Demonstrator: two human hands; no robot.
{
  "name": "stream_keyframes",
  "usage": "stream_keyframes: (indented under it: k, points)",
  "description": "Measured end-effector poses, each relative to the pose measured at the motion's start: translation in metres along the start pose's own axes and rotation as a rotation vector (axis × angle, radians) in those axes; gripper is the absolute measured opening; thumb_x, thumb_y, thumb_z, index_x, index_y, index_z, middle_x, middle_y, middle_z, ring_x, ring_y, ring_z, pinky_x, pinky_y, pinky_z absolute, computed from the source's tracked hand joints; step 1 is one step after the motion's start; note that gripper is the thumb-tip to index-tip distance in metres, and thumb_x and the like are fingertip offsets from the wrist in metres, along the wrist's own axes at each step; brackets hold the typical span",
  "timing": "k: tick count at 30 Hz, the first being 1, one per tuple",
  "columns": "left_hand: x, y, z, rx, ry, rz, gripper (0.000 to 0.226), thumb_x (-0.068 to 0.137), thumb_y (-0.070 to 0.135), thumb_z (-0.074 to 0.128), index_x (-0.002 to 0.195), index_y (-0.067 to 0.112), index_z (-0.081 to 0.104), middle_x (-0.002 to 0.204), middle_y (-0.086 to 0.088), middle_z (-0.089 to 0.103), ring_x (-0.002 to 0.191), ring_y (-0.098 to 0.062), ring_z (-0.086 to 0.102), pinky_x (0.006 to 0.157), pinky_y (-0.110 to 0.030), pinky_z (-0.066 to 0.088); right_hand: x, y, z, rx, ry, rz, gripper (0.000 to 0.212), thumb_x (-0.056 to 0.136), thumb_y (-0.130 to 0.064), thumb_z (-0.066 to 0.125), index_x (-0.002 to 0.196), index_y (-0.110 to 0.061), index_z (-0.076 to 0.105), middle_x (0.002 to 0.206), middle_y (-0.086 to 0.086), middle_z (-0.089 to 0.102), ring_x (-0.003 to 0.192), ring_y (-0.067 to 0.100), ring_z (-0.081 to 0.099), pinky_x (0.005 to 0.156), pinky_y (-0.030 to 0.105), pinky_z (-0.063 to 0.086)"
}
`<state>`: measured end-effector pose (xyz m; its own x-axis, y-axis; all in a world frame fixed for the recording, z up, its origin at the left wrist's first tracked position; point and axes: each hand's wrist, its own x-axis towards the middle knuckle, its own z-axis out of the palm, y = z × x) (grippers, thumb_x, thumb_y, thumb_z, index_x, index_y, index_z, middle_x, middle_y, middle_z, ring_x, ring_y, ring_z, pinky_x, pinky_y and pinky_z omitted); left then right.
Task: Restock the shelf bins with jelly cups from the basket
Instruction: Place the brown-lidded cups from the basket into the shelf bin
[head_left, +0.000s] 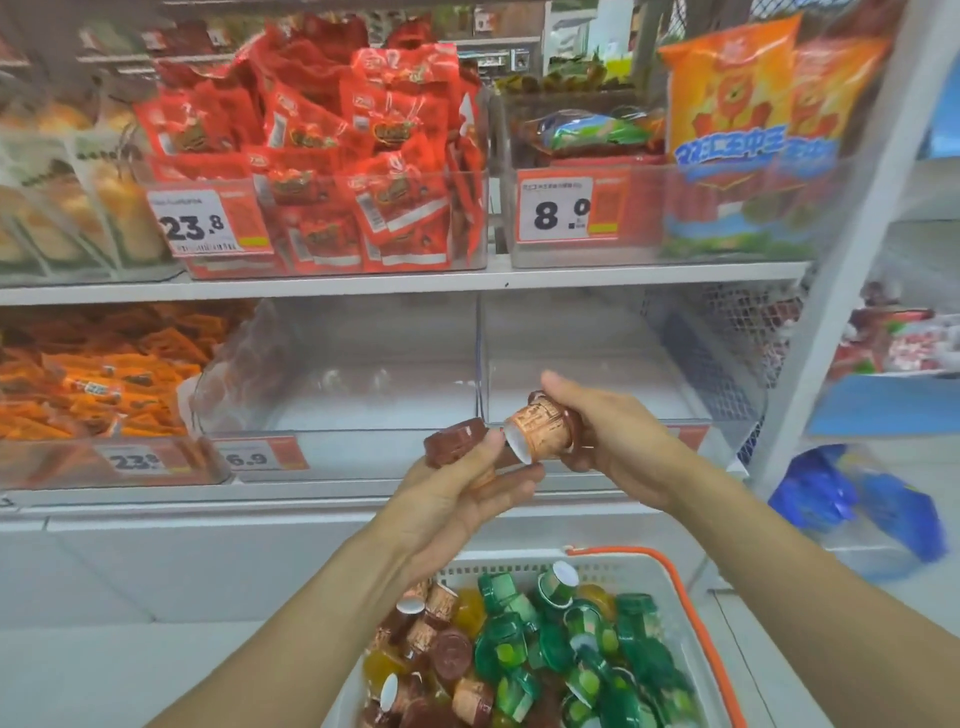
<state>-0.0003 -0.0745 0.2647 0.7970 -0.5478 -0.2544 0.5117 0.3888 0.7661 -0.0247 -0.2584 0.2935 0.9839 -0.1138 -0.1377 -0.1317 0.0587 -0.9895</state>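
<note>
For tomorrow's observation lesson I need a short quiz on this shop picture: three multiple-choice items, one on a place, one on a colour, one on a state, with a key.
1. Where does the white plastic basket with the orange handle stand?
A. On the top shelf
B. Below the hands, lower right
C. Inside a clear bin

2. What colour are the jelly cups that the hands hold?
A. Brown
B. Green
C. Blue

3. In what state is the clear plastic shelf bin behind the right hand?
A. Full of green cups
B. Full of red packets
C. It looks empty

Key: 
1 B, the basket sits under the forearms. 
2 A, the left hand and the right hand each grip brown cups. 
3 C, only the bare bin floor shows through its walls.
</note>
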Motion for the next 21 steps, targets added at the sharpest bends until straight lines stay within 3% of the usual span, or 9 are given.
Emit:
stream_keyframes:
  k: [3,6,11,14,18,21]
  points:
    - [0.009,-0.002,0.004,0.044,0.026,0.031,0.052,0.072,0.008,0.076,0.118,-0.008,0.06,0.113,-0.027,0.07,0.103,-0.041,0.069,0.081,-0.038,0.061,0.009,0.007,0.001,-0.233,0.089,0.008,0.061,0.084,-0.062,0.064,0.085,-0.001,0.072,0.061,0.008,0.057,0.052,0.02,0.048,0.047,0.027,0.038]
    - [0.016,-0.003,0.002,0.095,0.093,0.054,0.051,0.066,0.01,0.08,0.112,-0.007,0.064,0.104,-0.025,0.073,0.088,-0.032,0.073,0.075,-0.034,0.062,0.015,0.01,0.002,-0.285,-0.001,0.025,0.068,0.088,-0.064,0.057,0.095,0.003,0.07,0.067,0.013,0.064,0.057,0.023,0.056,0.052,0.031,0.046]
    - [0.032,0.005,-0.001,-0.026,0.14,0.033,0.044,0.07,0.021,0.078,0.107,-0.001,0.068,0.093,-0.02,0.074,0.075,-0.024,0.071,0.067,-0.029,0.061,0.027,-0.002,-0.013,-0.025,-0.256,0.004,0.048,0.082,-0.029,0.069,0.128,-0.014,0.06,0.1,0.02,0.066,0.073,0.028,0.062,0.062,0.033,0.052]
    - [0.041,0.006,0.006,-0.036,0.137,0.023,0.036,0.08,0.029,0.072,0.103,0.002,0.07,0.087,-0.017,0.073,0.07,-0.022,0.07,0.062,-0.027,0.06,0.04,-0.003,-0.018,-0.144,-0.154,-0.122,0.046,0.074,-0.029,0.076,0.117,-0.015,0.067,0.1,0.021,0.068,0.072,0.028,0.06,0.063,0.034,0.05]
    - [0.057,0.001,0.015,-0.052,0.177,0.075,0.039,0.073,0.028,0.076,0.105,0.006,0.072,0.104,-0.018,0.074,0.088,-0.027,0.073,0.068,-0.028,0.06,0.058,-0.002,-0.02,-0.225,0.05,-0.185,0.055,0.069,-0.051,0.074,0.095,-0.003,0.074,0.081,0.017,0.067,0.07,0.024,0.054,0.062,0.031,0.046]
    - [0.064,-0.004,0.017,-0.096,0.183,0.075,0.04,0.071,0.025,0.079,0.104,0.004,0.073,0.105,-0.018,0.074,0.092,-0.028,0.073,0.067,-0.026,0.06,0.066,-0.003,-0.021,-0.298,-0.002,-0.147,0.059,0.078,-0.059,0.066,0.094,-0.003,0.076,0.084,0.022,0.068,0.068,0.02,0.056,0.066,0.033,0.047]
